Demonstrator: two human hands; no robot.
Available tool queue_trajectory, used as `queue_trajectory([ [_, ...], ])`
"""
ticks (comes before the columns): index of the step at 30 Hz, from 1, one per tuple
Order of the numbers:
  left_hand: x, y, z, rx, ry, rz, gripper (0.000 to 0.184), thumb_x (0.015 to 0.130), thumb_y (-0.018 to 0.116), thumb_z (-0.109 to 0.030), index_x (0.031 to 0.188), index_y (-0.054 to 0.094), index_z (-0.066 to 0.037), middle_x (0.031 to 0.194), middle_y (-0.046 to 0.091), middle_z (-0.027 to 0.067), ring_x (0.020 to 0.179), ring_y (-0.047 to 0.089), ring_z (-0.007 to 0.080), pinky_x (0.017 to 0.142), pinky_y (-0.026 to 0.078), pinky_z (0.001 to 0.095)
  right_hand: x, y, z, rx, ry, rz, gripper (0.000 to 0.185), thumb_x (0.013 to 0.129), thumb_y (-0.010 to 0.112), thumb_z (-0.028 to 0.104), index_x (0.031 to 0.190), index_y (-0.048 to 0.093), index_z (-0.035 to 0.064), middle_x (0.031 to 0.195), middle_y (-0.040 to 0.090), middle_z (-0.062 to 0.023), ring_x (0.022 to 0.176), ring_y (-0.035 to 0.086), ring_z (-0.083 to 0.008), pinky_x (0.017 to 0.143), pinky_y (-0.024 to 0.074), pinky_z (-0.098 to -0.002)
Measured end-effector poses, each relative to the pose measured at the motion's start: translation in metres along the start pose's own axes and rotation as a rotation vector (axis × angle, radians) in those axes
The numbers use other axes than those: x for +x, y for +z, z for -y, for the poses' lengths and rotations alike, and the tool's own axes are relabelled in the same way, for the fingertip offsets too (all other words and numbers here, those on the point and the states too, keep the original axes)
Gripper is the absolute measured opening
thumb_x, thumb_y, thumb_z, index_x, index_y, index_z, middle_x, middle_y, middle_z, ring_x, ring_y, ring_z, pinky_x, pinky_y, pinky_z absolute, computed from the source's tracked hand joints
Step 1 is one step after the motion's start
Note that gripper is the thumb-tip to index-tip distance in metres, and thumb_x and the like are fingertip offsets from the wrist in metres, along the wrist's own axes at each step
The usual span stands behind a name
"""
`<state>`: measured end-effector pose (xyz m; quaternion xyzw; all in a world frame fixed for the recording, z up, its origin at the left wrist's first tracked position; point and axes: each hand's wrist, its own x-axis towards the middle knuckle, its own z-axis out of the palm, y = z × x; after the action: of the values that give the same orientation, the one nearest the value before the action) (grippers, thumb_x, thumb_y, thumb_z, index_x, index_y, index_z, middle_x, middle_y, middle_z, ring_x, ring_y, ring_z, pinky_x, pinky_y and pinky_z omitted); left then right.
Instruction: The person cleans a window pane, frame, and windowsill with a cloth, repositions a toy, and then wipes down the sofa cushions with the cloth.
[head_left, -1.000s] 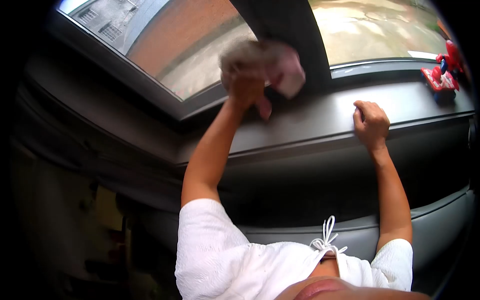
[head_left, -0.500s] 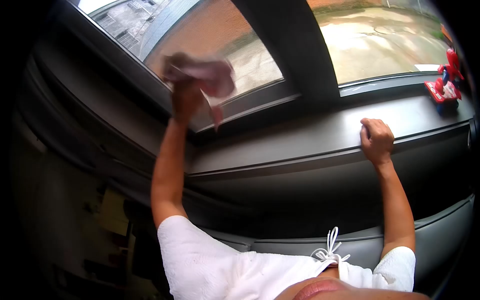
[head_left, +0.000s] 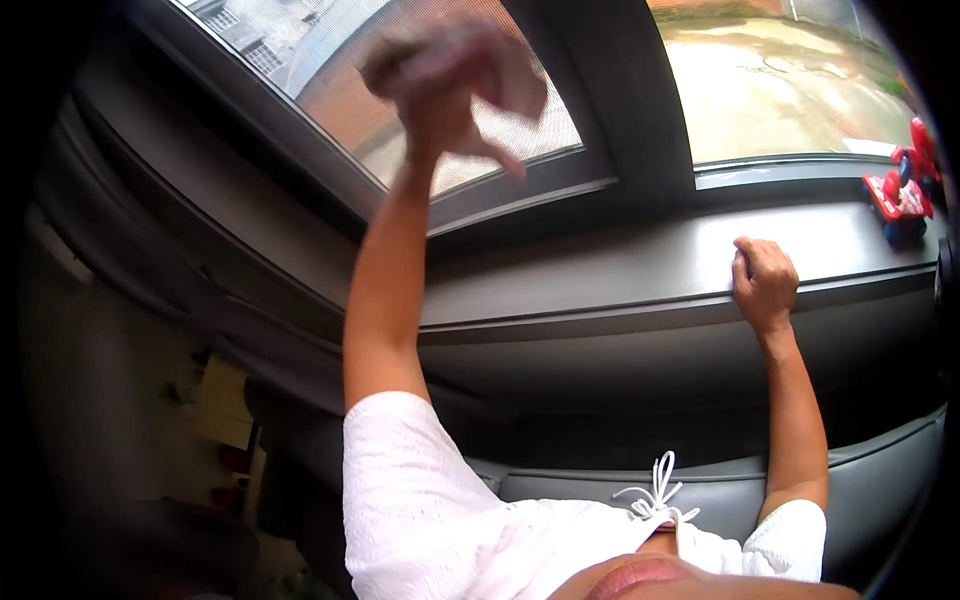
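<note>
My left hand (head_left: pixel 437 115) is raised in front of the mesh-covered window pane, closed around a pinkish cloth (head_left: pixel 497 72). Motion blurs the cloth and fingers, and a loose corner of fabric hangs to the right of the wrist. Whether the cloth touches the pane I cannot tell. My right hand (head_left: pixel 767 282) rests with curled fingers on the front edge of the grey windowsill (head_left: pixel 620 262); nothing shows in it.
A red and blue toy (head_left: pixel 900 200) stands at the sill's right end. A dark frame post (head_left: pixel 640 110) divides the mesh pane from the right-hand window (head_left: pixel 770 90). Grey padded upholstery (head_left: pixel 880 445) lies below the sill. Dark curtain-like fabric (head_left: pixel 150 270) hangs at left.
My left hand has moved up and to the right with the cloth across the pane. My right hand remains on the sill edge; the whole view has shifted slightly.
</note>
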<state>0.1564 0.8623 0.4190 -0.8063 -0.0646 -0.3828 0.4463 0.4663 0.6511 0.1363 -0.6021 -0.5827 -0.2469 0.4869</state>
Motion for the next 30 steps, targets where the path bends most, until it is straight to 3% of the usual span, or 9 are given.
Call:
queue_trajectory([
  [3, -0.142, 0.035, -0.038, -0.091, -0.174, 0.337, 0.038, 0.073, 0.068, -0.008, 0.112, 0.066, -0.007, 0.122, 0.061, 0.0121, 0.118, 0.054, 0.0295, 0.098, 0.039, 0.0439, -0.002, 0.004, -0.005, -0.005, -0.024, -0.032, 0.015, 0.077, 0.064, 0.004, 0.091, 0.068, 0.0057, 0.085, 0.07, -0.0088, 0.082, 0.068, -0.0255, 0.074, 0.0518, -0.0372],
  [5, -0.193, 0.011, -0.077, -0.677, -0.566, 0.356, 0.051, 0.075, 0.07, -0.01, 0.125, 0.06, -0.005, 0.13, 0.056, 0.0159, 0.125, 0.05, 0.035, 0.104, 0.038, 0.0453, -0.003, 0.006, -0.006, -0.01, -0.023, -0.023, 0.014, 0.077, 0.064, 0.005, 0.09, 0.068, 0.006, 0.084, 0.07, -0.0085, 0.082, 0.068, -0.0251, 0.074, 0.0517, -0.0373],
  [6, -0.225, 0.009, -0.078, -0.189, -0.281, 0.52, 0.053, 0.076, 0.07, -0.012, 0.128, 0.058, -0.005, 0.132, 0.055, 0.0172, 0.128, 0.048, 0.037, 0.107, 0.037, 0.0462, -0.002, 0.007, -0.006, -0.014, -0.023, -0.017, 0.014, 0.077, 0.064, 0.005, 0.09, 0.068, 0.0061, 0.084, 0.07, -0.0083, 0.082, 0.068, -0.0249, 0.073, 0.0517, -0.0373],
  [10, -0.24, -0.015, -0.075, -0.275, -0.383, 0.618, 0.058, 0.076, 0.071, -0.012, 0.132, 0.055, -0.006, 0.138, 0.051, 0.022, 0.132, 0.045, 0.0412, 0.109, 0.037, 0.0492, -0.002, 0.007, -0.005, 0.019, -0.015, -0.024, 0.014, 0.076, 0.064, 0.005, 0.089, 0.068, 0.0063, 0.082, 0.069, -0.0083, 0.08, 0.067, -0.0252, 0.072, 0.0516, -0.0373],
  [14, -0.256, -0.049, -0.016, -0.284, -0.368, 0.812, 0.029, 0.073, 0.069, -0.01, 0.102, 0.074, -0.012, 0.105, 0.071, 0.0124, 0.11, 0.064, 0.0308, 0.099, 0.048, 0.0453, -0.001, 0.005, -0.006, 0.04, -0.012, -0.021, 0.013, 0.075, 0.063, 0.003, 0.087, 0.066, 0.0053, 0.082, 0.068, -0.0114, 0.081, 0.066, -0.0284, 0.073, 0.0517, -0.0397],
  [15, -0.252, -0.057, 0.004, 0.057, -0.232, 0.796, 0.015, 0.074, 0.068, -0.013, 0.085, 0.075, -0.018, 0.089, 0.073, 0.0056, 0.091, 0.069, 0.0254, 0.087, 0.053, 0.0415, 0.0, 0.003, -0.006, 0.05, -0.002, -0.005, 0.014, 0.075, 0.062, 0.002, 0.088, 0.066, 0.0048, 0.083, 0.068, -0.0126, 0.081, 0.067, -0.0295, 0.074, 0.0519, -0.0404],
  [17, -0.222, -0.085, 0.067, 0.359, -0.094, 0.54, 0.017, 0.074, 0.066, -0.011, 0.088, 0.074, -0.017, 0.088, 0.072, 0.0061, 0.081, 0.07, 0.025, 0.078, 0.054, 0.0366, -0.003, 0.005, -0.011, 0.057, -0.012, -0.01, 0.015, 0.077, 0.061, 0.002, 0.091, 0.066, 0.0041, 0.086, 0.069, -0.0132, 0.083, 0.067, -0.0293, 0.076, 0.0526, -0.0396],
  [22, -0.08, -0.14, 0.19, 0.226, -0.614, 0.107, 0.038, 0.08, 0.06, -0.007, 0.117, 0.066, -0.008, 0.108, 0.067, 0.0186, 0.103, 0.063, 0.0383, 0.093, 0.05, 0.0434, -0.006, 0.0, -0.019, 0.017, -0.036, 0.055, 0.016, 0.084, 0.061, 0.0, 0.097, 0.07, 0.002, 0.092, 0.071, -0.0139, 0.085, 0.07, -0.0273, 0.078, 0.0546, -0.0363],
  [30, -0.134, -0.074, 0.186, 0.13, -0.476, 0.238, 0.05, 0.078, 0.062, -0.004, 0.128, 0.06, -0.007, 0.121, 0.063, 0.0183, 0.115, 0.058, 0.0335, 0.099, 0.047, 0.0422, -0.005, -0.006, -0.018, -0.04, -0.045, 0.11, 0.016, 0.085, 0.061, 0.0, 0.098, 0.069, 0.0038, 0.092, 0.071, -0.0118, 0.085, 0.069, -0.0263, 0.078, 0.0539, -0.0354],
])
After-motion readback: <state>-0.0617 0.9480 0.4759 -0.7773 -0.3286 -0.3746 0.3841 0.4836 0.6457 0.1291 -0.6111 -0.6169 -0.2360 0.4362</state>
